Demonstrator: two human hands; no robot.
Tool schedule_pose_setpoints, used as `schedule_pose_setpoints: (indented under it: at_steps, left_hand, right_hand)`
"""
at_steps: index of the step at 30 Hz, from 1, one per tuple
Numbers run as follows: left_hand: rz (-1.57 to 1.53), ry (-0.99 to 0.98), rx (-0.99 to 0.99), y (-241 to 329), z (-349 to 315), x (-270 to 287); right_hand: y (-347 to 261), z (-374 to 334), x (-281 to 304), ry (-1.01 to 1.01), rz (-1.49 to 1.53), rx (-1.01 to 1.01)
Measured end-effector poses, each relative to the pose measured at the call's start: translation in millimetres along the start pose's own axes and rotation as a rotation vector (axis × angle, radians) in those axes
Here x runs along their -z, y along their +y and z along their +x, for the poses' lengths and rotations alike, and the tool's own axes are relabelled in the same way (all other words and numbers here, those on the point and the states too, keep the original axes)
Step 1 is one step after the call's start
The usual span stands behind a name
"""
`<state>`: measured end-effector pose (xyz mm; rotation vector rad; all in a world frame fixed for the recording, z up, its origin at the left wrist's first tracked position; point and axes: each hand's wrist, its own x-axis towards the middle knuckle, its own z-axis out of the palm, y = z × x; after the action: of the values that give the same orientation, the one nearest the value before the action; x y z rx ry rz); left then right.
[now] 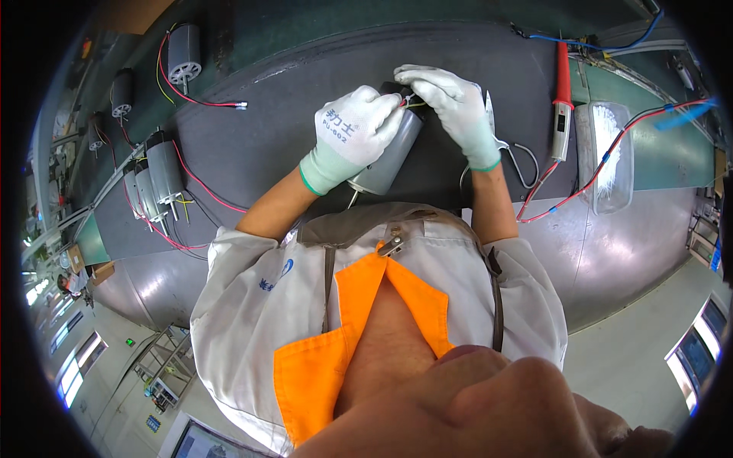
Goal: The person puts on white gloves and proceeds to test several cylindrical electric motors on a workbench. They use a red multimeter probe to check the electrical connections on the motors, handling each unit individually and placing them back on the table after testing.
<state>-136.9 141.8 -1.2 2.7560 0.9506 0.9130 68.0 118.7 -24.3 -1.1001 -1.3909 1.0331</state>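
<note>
A grey cylindrical electric motor [391,159] lies tilted on the dark mat in front of my chest, its shaft pointing toward me. My left hand [353,131], in a white and mint-green glove, rests against the motor's left side. Its fingers are closed at the far end, pinching short wires [405,101] with red and yellow-green showing. From the right my gloved right hand [452,103] curves over the same end, fingers bent and pressed together; what they hold is hidden. Beside that wrist lie scissors [504,145], partly covered by the hand.
More grey motors [163,164] with red, black and yellow-green leads stand at left, another motor [183,55] at far left. At right are a red-and-white handheld power tool [562,99], its red-black cable [595,179], and a clear plastic box [628,164] of thin white strips.
</note>
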Motion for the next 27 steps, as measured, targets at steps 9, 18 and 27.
schedule_pose_setpoints:
  at_steps: [9, 18, 27]
  left_hand:
    - [0.04, -0.031, -0.23, -9.5, 1.2, -4.2]
    - [-0.15, -0.04, -0.111, -21.2, 12.4, -13.2]
    - [-0.034, -0.144, -0.14, -6.1, 22.3, -6.3]
  right_hand:
    - [18.1, -0.9, 26.1, -0.226, 0.274, -0.11]
    - [1.5, 1.8, 13.9, -0.144, 0.01, 0.012]
    - [-19.8, -1.7, 0.3, 0.156, 0.626, -0.106]
